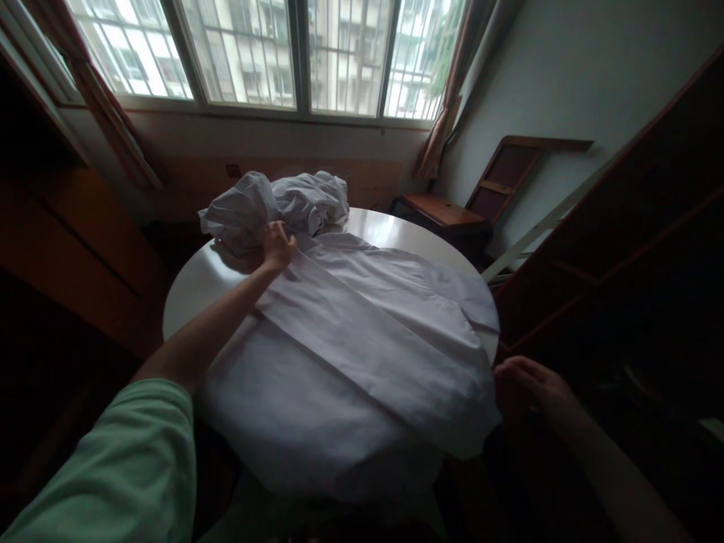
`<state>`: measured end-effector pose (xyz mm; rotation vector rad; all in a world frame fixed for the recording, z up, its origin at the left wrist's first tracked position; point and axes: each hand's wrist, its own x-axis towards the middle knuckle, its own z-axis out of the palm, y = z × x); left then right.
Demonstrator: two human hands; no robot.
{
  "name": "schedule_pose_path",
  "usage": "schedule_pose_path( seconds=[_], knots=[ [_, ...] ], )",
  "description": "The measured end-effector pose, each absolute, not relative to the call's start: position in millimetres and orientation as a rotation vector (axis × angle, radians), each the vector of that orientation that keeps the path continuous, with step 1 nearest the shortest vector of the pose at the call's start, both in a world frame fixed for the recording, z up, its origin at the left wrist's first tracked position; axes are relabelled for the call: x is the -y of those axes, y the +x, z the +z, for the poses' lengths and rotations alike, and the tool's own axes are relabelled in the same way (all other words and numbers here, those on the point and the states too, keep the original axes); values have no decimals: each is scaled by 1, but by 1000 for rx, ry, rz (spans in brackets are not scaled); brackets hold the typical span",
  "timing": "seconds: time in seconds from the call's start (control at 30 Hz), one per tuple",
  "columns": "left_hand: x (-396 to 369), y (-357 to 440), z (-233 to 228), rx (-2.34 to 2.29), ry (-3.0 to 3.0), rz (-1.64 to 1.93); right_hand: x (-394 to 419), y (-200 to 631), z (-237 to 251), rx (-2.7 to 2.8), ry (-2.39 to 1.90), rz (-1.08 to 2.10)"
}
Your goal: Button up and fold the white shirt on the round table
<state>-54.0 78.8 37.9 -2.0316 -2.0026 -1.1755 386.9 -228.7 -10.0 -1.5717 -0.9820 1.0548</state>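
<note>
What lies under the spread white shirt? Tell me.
The white shirt lies on a round white table, bare at its far and left edges. The left hand and right hand hold the shirt's edges. Anything beneath the cloth is hidden.

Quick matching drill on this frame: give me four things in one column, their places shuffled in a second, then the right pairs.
Things:
1. left hand
2. right hand
3. crumpled white garment
4. wooden chair

Places:
A. heaped at the round table's far edge
B. at the spread white shirt's near right corner
C. against the wall, beyond the table
D. on the shirt's far end, beside the heap

Pairs: 1-D, 2-B, 3-A, 4-C
</note>
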Motion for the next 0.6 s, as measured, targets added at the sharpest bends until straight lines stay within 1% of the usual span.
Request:
schedule_pose_path(
  seconds=[0.1,0.2,0.3,0.37,0.43,0.5,0.6],
  knots=[
    [-51,-37,39,1904,-2315,-863,218,381,1,795,-1391,981],
    [-18,-35,30,1922,-2402,-586,212,368,13,688,-1296,1075],
    [5,-44,16,2013,-2390,-392,208,357,24,534,-1290,1218],
    [12,-50,8,2056,-2390,-308,202,351,29,477,-1288,1315],
    [13,-53,3,2076,-2397,-267,188,345,31,455,-1263,1349],
    [12,-53,2,2077,-2401,-259,166,339,29,420,-1235,1283],
    [12,-53,2,2076,-2396,-271,123,339,22,446,-1256,1077]
  ],
)
